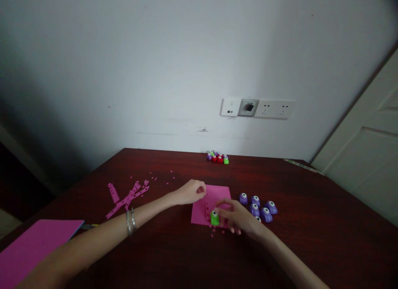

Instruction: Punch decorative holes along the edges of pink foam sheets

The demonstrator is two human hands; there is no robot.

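A pink foam sheet (217,196) lies on the dark red wooden table (311,222). My left hand (190,192) rests curled at the sheet's upper left corner, fingers closed and pressing on it. My right hand (236,217) sits on the sheet's lower right part, its fingers closed on a small green craft punch (214,217) at the sheet's lower edge. Tiny pink punched bits lie just below the punch.
Several purple punches (258,206) cluster right of the sheet. A group of red, green and purple punches (217,158) stands at the table's far edge by the wall. Punched pink strips (126,195) lie left; a pink sheet stack (31,249) sits near left. Wall sockets (257,108) above.
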